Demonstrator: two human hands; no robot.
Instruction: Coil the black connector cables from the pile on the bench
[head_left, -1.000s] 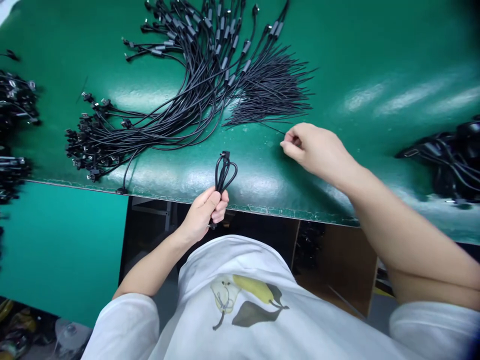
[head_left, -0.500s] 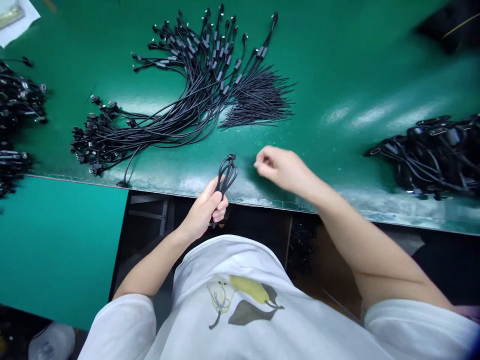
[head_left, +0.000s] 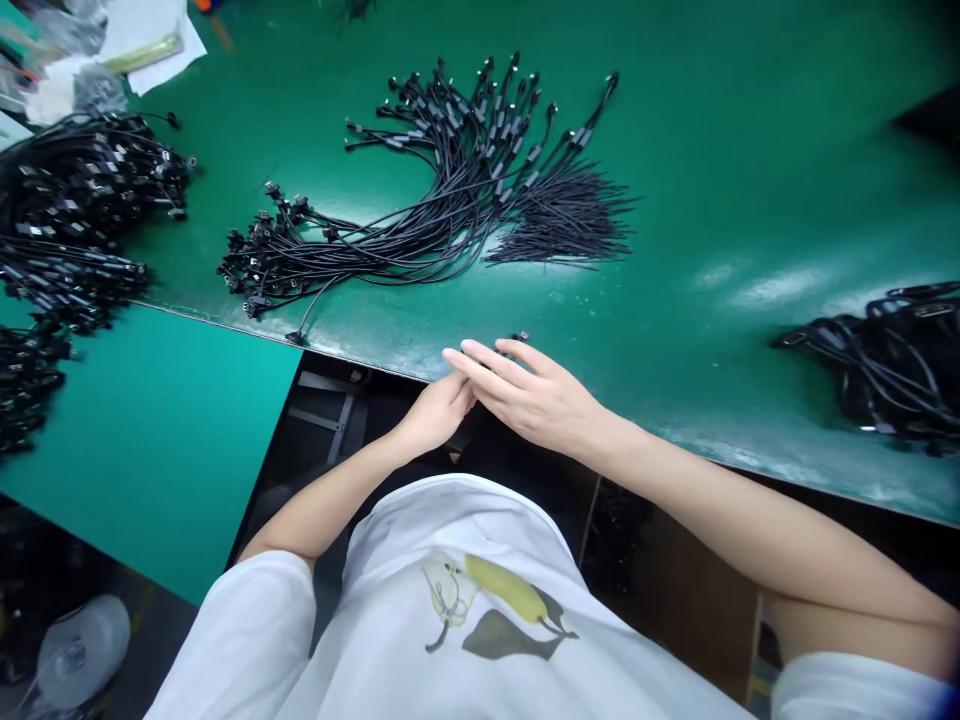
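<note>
At the front edge of the green table, my left hand (head_left: 435,418) is closed around a coiled black cable (head_left: 517,338). Only a connector end and a bit of the loops show; the rest is hidden by the hands. My right hand (head_left: 536,400) lies across the coil and the left fingertips, its fingers stretched out and slightly apart. Beyond the hands lies a long bunch of black cables (head_left: 405,240) with connectors at both ends. A fan of thin black ties (head_left: 574,220) rests against the bunch's right side.
A heap of coiled black cables (head_left: 900,350) sits on the right. More cables (head_left: 97,190) are piled at the left, by plastic bags and papers (head_left: 161,50). A lighter green board (head_left: 165,430) adjoins the table's front left, with a white spool (head_left: 82,650) below it.
My right hand has moved left and down onto the coil, its curled fingers now stretched out. My left hand still holds the cable. The view has shifted left.
</note>
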